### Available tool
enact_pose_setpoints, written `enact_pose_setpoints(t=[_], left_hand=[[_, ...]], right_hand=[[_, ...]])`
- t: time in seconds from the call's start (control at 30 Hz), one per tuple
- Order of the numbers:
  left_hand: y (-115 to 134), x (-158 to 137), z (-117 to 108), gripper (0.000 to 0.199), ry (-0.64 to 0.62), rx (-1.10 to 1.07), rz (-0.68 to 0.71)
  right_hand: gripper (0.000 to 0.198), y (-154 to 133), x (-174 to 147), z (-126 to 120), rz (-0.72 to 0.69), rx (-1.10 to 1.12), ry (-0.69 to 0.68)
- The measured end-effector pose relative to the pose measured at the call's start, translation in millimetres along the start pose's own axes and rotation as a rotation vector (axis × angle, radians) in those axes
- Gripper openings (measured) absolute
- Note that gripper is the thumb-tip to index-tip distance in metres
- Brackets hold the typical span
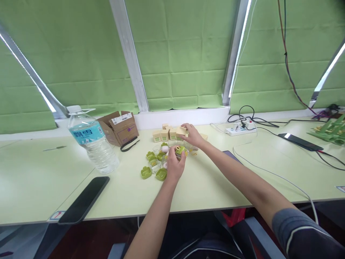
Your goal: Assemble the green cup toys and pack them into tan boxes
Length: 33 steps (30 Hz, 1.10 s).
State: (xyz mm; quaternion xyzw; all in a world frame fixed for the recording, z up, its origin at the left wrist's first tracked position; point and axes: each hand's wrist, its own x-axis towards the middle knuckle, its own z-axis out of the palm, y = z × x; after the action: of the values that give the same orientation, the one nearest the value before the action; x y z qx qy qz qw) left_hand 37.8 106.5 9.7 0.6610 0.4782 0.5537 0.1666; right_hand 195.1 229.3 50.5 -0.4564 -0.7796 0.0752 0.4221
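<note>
Over the pale table (205,190), green piece (180,150) held between left fingers (171,152), cream box (180,132) held between right fingers (186,126)

Head view: forward, down onto left hand (176,163), right hand (193,136).

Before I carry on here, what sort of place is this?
Probably an office or workroom: there's a long pale table, a power strip plugged up on it, and green blinds hanging behind.
</note>
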Motion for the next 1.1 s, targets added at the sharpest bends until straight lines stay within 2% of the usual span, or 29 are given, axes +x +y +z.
enact_pose_setpoints(t=[0.07, 0.2, 0.33, 0.5, 0.63, 0.83, 0.97, 1.1], left_hand=[[0, 0, 0, 0.024, 0.008, -0.013, 0.012], [1, 1, -2, 0.024, 0.064, -0.049, 0.018], [0, -1, -3, 0.032, 0.082, -0.122, -0.004], [2, -2, -4, 0.038, 0.060, -0.170, 0.000], [2, -1, -4, 0.041, 0.118, -0.142, 0.008], [0, 2, -5, 0.045, 0.172, -0.126, -0.040], [2, 2, -6, 0.047, 0.136, -0.117, -0.048], [4, 2, -7, 0.048, 0.069, -0.109, -0.054]], right_hand=[[0.049, -3, -16, -4, 0.000, 0.170, 0.058], [0.064, -11, -52, -6, 0.172, 0.527, 0.117], [0.073, -13, -77, -6, 0.248, 0.770, 0.088], [0.080, -13, -85, -9, 0.344, 0.866, 0.099], [0.080, -14, -85, -11, 0.396, 0.926, 0.077], [0.061, -16, -87, -16, 0.478, 1.060, 0.012], [0.051, -18, -87, -18, 0.555, 1.171, -0.054], [0.044, -18, -87, -18, 0.594, 1.137, -0.076]])
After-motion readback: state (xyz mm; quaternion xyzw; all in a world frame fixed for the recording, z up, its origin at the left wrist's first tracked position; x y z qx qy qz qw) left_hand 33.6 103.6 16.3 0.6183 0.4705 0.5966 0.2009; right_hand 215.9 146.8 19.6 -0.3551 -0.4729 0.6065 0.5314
